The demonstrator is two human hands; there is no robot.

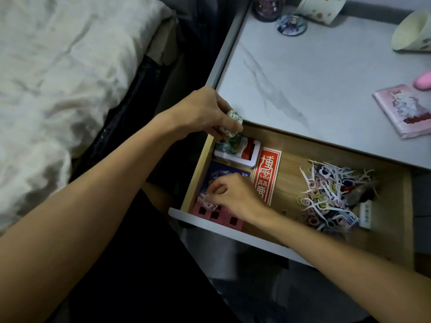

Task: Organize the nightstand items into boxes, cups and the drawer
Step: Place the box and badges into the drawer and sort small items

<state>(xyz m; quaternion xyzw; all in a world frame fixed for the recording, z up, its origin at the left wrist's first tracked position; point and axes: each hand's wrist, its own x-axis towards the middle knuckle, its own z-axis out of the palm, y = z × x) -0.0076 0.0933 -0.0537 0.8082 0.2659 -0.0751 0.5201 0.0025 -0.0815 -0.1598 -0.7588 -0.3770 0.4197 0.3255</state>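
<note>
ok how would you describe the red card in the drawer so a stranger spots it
Look in the open wooden drawer under the grey nightstand top. The red card lies flat left of centre. Only it bears big white characters.

Both bare forearms reach in from the near side. The left hand, farther off, curls its fingers round a small patterned object. The right hand, nearer, lies knuckles up with fingertips bunched on a pink card; whether they pinch it is unclear.
</note>
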